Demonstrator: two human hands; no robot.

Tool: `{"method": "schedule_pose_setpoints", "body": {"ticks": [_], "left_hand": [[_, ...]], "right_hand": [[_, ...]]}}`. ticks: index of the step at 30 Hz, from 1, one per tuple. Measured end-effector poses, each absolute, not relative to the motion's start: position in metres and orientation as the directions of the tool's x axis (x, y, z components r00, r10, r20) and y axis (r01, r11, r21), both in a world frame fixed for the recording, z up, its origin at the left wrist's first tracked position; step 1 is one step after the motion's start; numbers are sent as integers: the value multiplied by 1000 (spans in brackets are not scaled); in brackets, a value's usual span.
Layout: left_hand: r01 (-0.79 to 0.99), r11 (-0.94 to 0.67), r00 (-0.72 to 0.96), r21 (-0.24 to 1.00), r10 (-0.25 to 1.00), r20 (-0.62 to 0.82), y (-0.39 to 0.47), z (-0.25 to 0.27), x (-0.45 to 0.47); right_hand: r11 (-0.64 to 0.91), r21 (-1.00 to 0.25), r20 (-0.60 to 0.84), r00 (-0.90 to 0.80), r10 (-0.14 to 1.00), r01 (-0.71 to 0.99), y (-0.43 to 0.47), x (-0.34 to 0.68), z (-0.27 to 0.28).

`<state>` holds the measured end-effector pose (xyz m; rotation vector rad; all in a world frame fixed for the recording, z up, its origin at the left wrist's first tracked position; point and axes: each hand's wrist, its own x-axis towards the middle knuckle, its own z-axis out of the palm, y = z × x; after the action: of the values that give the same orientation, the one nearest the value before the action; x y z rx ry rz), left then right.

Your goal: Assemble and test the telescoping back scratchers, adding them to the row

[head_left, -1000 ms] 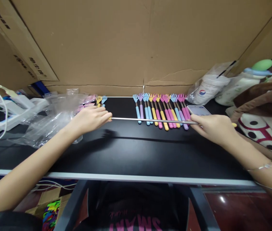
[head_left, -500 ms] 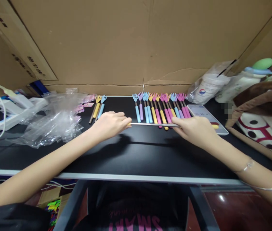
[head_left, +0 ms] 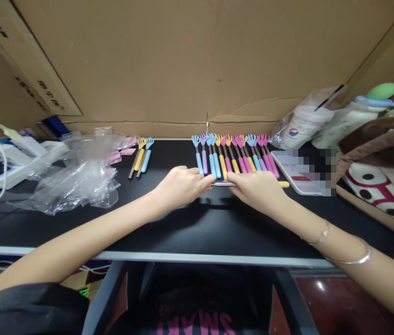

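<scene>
Above the table, a telescopic back scratcher [head_left: 223,184] lies level between my two hands. My left hand [head_left: 186,184] is closed on its left end and hides the claw. Round the handle side, my right hand [head_left: 257,188] is closed, with a yellow handle end sticking out to its right. Only a short piece of metal rod shows between the fingers. Just behind the hands stands a row of back scratchers [head_left: 217,160] in blue, purple, yellow and pink, claws toward the back. A yellow back scratcher [head_left: 140,160] and a blue back scratcher [head_left: 146,160] lie apart on the left.
Clear plastic bags [head_left: 85,177] are heaped at the left, beside a white power strip [head_left: 25,158] with cables. A phone [head_left: 292,172] lies right of the row. Behind it are a bagged cup [head_left: 304,125], a bottle [head_left: 360,116] and a cloth bag [head_left: 388,186]. Cardboard [head_left: 183,70] walls the back.
My hands have come closer together, the left moving right and the right moving left. The rod showing between them has become much shorter.
</scene>
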<state>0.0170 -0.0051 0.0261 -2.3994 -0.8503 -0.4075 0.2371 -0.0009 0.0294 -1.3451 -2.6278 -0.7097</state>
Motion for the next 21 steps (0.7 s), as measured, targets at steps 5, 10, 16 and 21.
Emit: {"method": "schedule_pose_setpoints", "body": {"ticks": [5,10,16,21], "left_hand": [[636,-633,764,-440,439,473,-8,32,20],[636,-578,764,-510,382,520,0,42,0],[675,-432,733,-599,491,472,13,42,-72],[703,-434,701,-564,559,443,6,42,-89]], "right_hand": [[514,376,351,-632,691,771,-1,238,29],[460,437,379,-622,685,773,6,262,38],[224,515,358,-445,821,827,27,345,42],[146,543,426,-421,801,827,26,372,42]]}}
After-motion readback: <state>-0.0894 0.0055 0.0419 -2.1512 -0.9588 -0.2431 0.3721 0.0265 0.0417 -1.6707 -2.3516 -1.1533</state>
